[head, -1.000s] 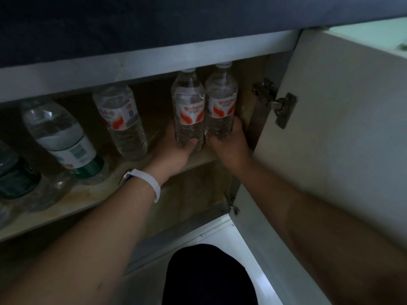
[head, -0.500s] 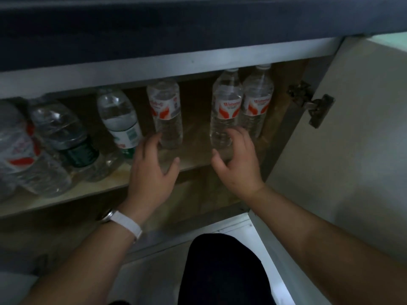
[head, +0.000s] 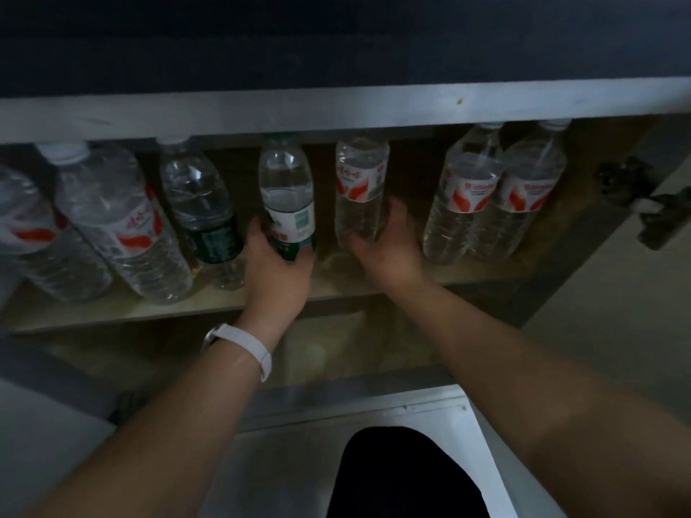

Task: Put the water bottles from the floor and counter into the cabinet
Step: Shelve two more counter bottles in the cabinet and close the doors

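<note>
Several clear water bottles stand on the cabinet shelf [head: 112, 312]. My left hand [head: 278, 272] grips the base of a green-labelled bottle [head: 288, 196] in the middle. My right hand [head: 389, 248] holds the lower part of a red-labelled bottle [head: 361, 188] just to its right. Two red-labelled bottles [head: 467, 196] [head: 527, 196] stand side by side at the shelf's right end, apart from my hands. To the left stand another green-labelled bottle [head: 203, 214] and two larger red-labelled bottles [head: 123, 222] [head: 33, 233].
The open cabinet door [head: 635, 330] with its metal hinge [head: 643, 214] is on the right. A dark counter front [head: 336, 43] overhangs the shelf. Below the shelf is a lower compartment [head: 329, 353], and my dark-clad knee [head: 404, 476] is over the white floor.
Both hands let go of the two right-hand bottles, moved left with fingers apart, and now grip the two middle bottles. The view has shifted left, showing more bottles.
</note>
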`<state>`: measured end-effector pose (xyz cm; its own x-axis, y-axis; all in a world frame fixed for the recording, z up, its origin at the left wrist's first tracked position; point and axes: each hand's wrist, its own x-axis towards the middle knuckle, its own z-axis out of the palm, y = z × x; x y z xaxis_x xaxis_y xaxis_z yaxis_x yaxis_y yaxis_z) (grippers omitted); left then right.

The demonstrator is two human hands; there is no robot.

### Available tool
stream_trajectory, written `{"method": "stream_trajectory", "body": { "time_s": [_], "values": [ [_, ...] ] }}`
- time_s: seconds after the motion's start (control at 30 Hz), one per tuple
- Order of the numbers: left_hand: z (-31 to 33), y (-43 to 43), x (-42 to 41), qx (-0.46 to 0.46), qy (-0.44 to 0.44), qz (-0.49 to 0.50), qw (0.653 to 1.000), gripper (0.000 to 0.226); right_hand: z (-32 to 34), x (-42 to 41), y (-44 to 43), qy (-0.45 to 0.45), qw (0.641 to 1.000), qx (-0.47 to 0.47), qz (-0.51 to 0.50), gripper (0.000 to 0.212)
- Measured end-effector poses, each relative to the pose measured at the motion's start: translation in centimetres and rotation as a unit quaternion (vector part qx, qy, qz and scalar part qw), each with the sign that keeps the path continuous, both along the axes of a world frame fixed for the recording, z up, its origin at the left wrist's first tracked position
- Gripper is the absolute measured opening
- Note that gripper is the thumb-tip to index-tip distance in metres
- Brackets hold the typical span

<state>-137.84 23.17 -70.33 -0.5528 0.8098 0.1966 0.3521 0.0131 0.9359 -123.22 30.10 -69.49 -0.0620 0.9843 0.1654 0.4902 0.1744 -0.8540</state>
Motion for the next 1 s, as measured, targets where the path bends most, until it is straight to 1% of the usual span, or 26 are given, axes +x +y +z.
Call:
{"method": "stream_trajectory", "body": {
  "time_s": [0.07,0.17,0.27,0.33,0.53,0.67,0.73,1.0],
  "values": [
    [-0.1,0.5,-0.3,-0.009,-0.015,-0.012,1.0,0.063,-0.3,-0.6,1.1,0.022,1.0,-0.023,-0.003,0.092],
    [-0.5,0.8,-0.6,-0.015,-0.009,-0.029,0.999,0.05,-0.8,-0.7,2.2,0.05,0.998,-0.045,0.003,0.084],
    [-0.7,0.9,-0.9,-0.022,0.009,-0.033,0.999,0.051,-0.8,-0.3,2.3,0.07,0.995,-0.061,0.026,0.078],
    [-0.7,0.7,-0.9,-0.025,0.024,-0.034,0.999,0.053,-0.9,0.2,2.1,0.086,0.994,-0.055,0.032,0.076],
    [-0.8,0.4,-0.6,-0.051,0.051,-0.016,0.997,0.058,-1.2,2.6,0.4,0.079,0.995,-0.034,0.055,0.073],
    [-0.4,0.2,1.0,-0.058,0.066,-0.032,0.996,0.052,-1.1,4.6,-0.7,0.067,0.995,-0.026,0.068,0.074],
    [-0.4,0.1,1.9,-0.055,0.074,-0.034,0.995,0.05,-1.0,5.5,-1.0,0.065,0.995,-0.023,0.075,0.07],
    [-0.1,-0.2,3.2,-0.057,0.062,-0.029,0.996,0.053,-0.5,7.4,-1.2,0.07,0.987,-0.048,0.138,0.066]
  ]
}}
